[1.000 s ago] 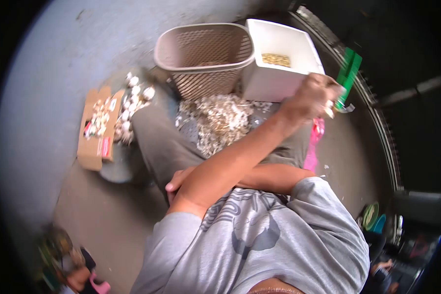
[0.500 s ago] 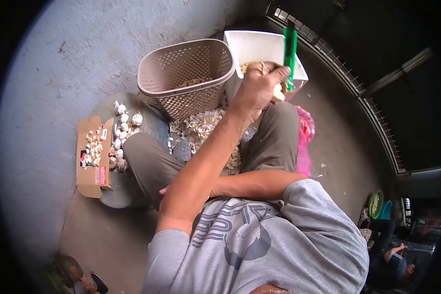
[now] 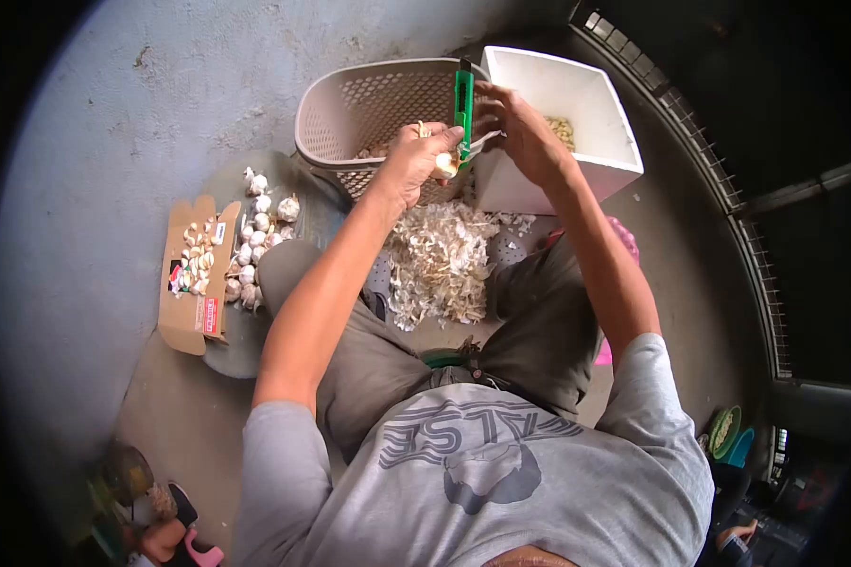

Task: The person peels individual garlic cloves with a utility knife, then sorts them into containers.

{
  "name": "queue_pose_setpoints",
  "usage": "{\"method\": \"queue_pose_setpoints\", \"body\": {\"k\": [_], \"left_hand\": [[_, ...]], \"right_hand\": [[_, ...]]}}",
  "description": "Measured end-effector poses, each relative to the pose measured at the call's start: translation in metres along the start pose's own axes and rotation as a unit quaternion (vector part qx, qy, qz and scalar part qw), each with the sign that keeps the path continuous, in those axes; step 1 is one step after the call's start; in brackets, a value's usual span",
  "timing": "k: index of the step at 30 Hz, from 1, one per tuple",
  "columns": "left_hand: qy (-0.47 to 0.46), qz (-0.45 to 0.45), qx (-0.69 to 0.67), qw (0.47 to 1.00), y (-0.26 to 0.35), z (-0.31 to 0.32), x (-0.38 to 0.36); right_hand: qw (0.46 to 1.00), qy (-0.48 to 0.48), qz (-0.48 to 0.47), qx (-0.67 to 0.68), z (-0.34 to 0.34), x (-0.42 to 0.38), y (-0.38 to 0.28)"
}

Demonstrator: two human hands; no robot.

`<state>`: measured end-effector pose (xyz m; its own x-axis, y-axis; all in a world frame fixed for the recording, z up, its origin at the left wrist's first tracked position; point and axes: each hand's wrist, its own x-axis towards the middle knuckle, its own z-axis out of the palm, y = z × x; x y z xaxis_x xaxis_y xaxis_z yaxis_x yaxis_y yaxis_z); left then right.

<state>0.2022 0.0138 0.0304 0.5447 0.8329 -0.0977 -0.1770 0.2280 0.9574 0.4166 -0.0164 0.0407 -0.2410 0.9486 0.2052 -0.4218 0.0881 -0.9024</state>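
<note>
My left hand (image 3: 416,163) is closed round a green utility knife (image 3: 463,99), its blade end pointing up. A pale garlic bulb (image 3: 446,165) is held at the fingers of the same hand, just below the knife. Beside it, my right hand (image 3: 520,132) has its fingers apart and reaches toward the knife and garlic, overlapping the white box's near-left corner in this view. Below both hands lies a heap of garlic skins (image 3: 440,265) on the floor, between my feet.
A perforated basket (image 3: 326,123) stands beside a white foam box (image 3: 605,142) holding peeled cloves (image 3: 562,130). To the left, garlic bulbs (image 3: 248,253) and a cardboard box (image 3: 177,248) of cloves sit on a round surface. Other people appear at the lower corners.
My left hand has moved left with the knife and garlic, away from the foam box. My right hand has come up from near my left knee to beside it, fingers apart.
</note>
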Motion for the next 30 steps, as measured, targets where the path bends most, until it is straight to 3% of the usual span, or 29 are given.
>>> {"method": "queue_pose_setpoints", "body": {"k": [3,5,7,9,10,11,15,20,24,27,30], "left_hand": [[0.002,-0.034,0.007,0.999,-0.022,-0.015,0.016],[-0.039,-0.035,0.007,0.999,-0.034,-0.032,0.027],[-0.046,-0.057,0.027,0.997,-0.038,-0.043,0.025],[0.017,-0.061,-0.037,0.997,-0.044,-0.053,0.021],[0.045,-0.062,-0.072,0.994,-0.044,-0.058,0.018],[0.074,-0.048,-0.108,0.99,-0.038,-0.061,0.022],[0.114,0.016,-0.121,0.986,-0.011,-0.064,0.033],[0.109,0.074,-0.026,0.991,-0.013,-0.061,0.028],[0.157,0.14,-0.018,0.977,-0.024,-0.047,0.027],[0.149,0.041,-0.085,0.984,-0.026,-0.05,0.018],[0.169,0.008,-0.138,0.976,-0.028,-0.038,0.014]], "right_hand": [[0.984,0.031,0.043,-0.172,0.005,0.036,0.034],[0.978,0.03,0.057,-0.2,-0.005,0.048,0.063],[0.99,0.082,0.012,-0.114,-0.003,0.05,0.083],[0.987,0.124,0.051,-0.087,-0.005,0.053,0.08],[0.991,0.105,0.025,-0.073,0.007,0.053,0.066],[0.987,0.126,-0.019,-0.093,0.013,0.057,0.06],[0.974,0.089,0.048,-0.204,0.013,0.064,0.051],[0.966,0.064,0.114,-0.224,0.041,0.067,0.062],[0.977,0.034,0.069,-0.198,0.041,0.069,0.07],[0.946,0.071,-0.025,-0.314,0.05,0.066,0.06],[0.899,0.086,-0.067,-0.425,0.051,0.059,0.063]]}}
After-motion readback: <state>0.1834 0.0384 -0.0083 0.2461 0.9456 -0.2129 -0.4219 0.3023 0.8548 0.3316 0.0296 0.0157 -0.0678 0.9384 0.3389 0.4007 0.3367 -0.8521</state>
